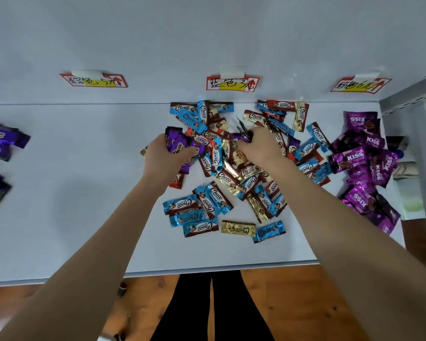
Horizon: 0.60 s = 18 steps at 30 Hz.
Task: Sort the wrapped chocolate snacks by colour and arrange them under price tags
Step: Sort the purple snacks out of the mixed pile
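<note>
A mixed pile of Choco snacks [226,173] in blue, gold, red and purple wrappers lies on the white shelf [84,193] under the middle price tag [232,83]. My left hand [162,153] grips a bunch of purple Choco snacks [176,141] at the pile's left edge. At the top of the pile my right hand [258,143] pinches a dark purple snack [244,132]. Sorted purple Choco snacks [0,143] lie at the far left. Magenta Kiss snacks [364,158] are heaped at the right under the right price tag [360,85].
A left price tag [94,80] hangs on the back wall above a bare stretch of shelf. A grey shelf upright [408,97] bounds the right side. The shelf's front edge [207,269] runs above a wooden floor [293,303].
</note>
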Tool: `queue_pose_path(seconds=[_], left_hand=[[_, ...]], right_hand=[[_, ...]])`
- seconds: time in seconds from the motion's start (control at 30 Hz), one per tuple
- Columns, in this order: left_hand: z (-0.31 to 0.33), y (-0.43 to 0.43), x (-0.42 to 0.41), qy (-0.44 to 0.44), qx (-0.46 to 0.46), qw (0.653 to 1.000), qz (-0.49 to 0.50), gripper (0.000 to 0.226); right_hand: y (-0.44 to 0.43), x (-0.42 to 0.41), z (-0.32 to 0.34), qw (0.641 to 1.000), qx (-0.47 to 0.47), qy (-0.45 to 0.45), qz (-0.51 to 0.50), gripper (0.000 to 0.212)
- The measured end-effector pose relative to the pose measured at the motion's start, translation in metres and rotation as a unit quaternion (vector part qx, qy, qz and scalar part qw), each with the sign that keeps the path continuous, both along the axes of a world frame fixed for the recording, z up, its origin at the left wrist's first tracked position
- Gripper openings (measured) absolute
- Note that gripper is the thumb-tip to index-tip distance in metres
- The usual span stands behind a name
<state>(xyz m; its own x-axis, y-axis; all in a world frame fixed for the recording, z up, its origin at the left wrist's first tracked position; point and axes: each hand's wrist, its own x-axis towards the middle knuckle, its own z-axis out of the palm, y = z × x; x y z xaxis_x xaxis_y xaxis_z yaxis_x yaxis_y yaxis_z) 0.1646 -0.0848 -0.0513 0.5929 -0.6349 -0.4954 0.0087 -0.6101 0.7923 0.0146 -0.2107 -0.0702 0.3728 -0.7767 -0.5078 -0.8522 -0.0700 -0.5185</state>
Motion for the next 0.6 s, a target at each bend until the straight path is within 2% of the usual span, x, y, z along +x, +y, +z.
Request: queue_pose_path(seconds=[0.1, 0.17, 0.33, 0.47, 0.6], left_hand=[[-0.001, 0.003, 0.001, -0.002, 0.0, 1.0, -0.004, 0.018], [-0.001, 0.004, 0.001, -0.001, -0.002, 1.0, -0.006, 0.02], [-0.001, 0.006, 0.003, 0.001, -0.002, 1.0, -0.009, 0.018], [-0.002, 0.006, 0.004, -0.004, -0.004, 1.0, -0.01, 0.018], [-0.002, 0.007, 0.004, -0.008, -0.008, 1.0, -0.016, 0.018]], right_hand=[[0.007, -0.001, 0.004, 0.995, 0.06, -0.069, -0.027, 0.006], [0.01, -0.002, 0.004, 0.994, 0.067, -0.079, -0.037, 0.006], [0.012, -0.003, -0.001, 1.0, -0.004, 0.007, -0.025, 0.018], [0.013, 0.001, 0.0, 0.999, -0.004, 0.046, -0.024, 0.026], [0.019, 0.008, -0.002, 0.998, 0.004, 0.048, -0.036, 0.026]])
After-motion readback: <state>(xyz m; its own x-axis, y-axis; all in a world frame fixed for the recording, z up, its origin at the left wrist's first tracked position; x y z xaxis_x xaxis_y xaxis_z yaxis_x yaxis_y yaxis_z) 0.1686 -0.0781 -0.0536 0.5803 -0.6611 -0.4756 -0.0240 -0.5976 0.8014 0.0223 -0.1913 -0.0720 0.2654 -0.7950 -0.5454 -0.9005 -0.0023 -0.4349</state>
